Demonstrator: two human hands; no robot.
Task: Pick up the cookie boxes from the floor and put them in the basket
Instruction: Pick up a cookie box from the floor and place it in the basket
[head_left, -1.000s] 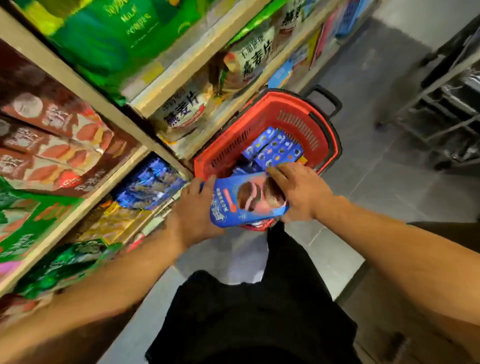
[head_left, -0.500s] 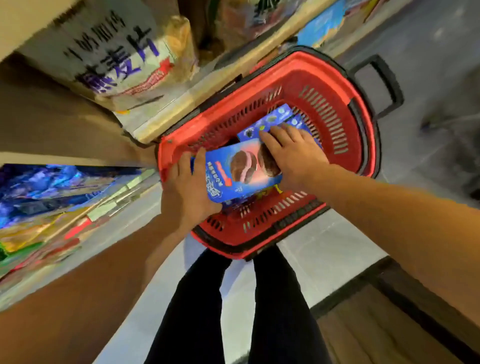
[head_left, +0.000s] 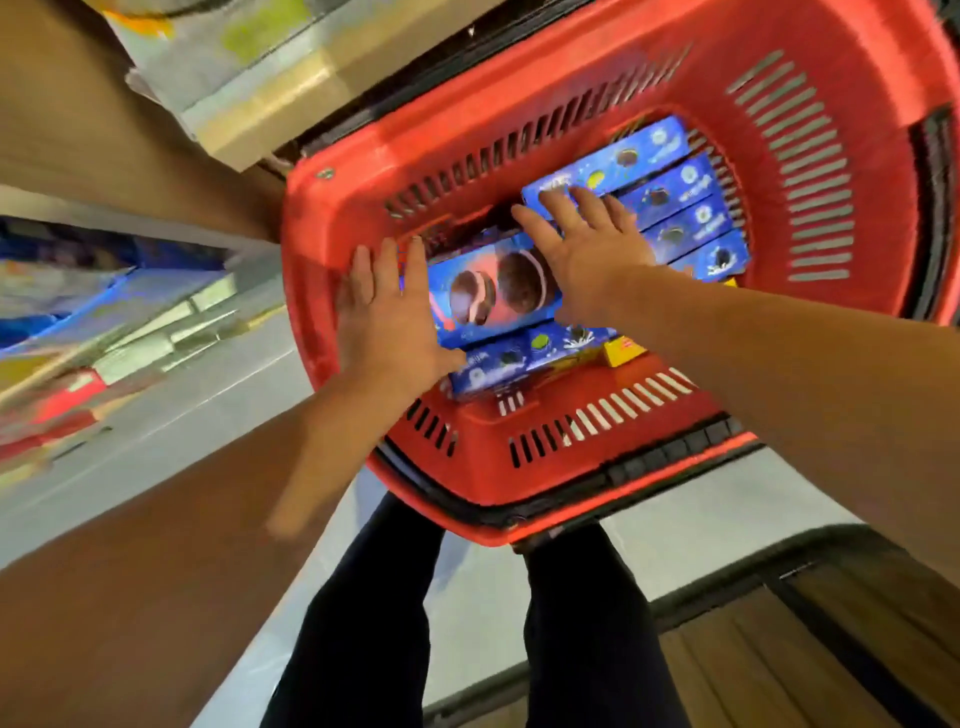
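Lowered since half a second ago: cookie box (head_left: 493, 291) now lies in the basket (head_left: 857, 130) on other boxes. Left hand (head_left: 387, 317) and right hand (head_left: 587, 254) released, fingers straight.

Blurred shelf edge (head_left: 270, 104), grey floor (head_left: 171, 415), perhaps a wooden panel (head_left: 831, 649).

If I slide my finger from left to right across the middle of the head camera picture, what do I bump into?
Blurry store shelves → left hand → big cookie box → right hand → row of small blue cookie boxes → slotted basket wall.
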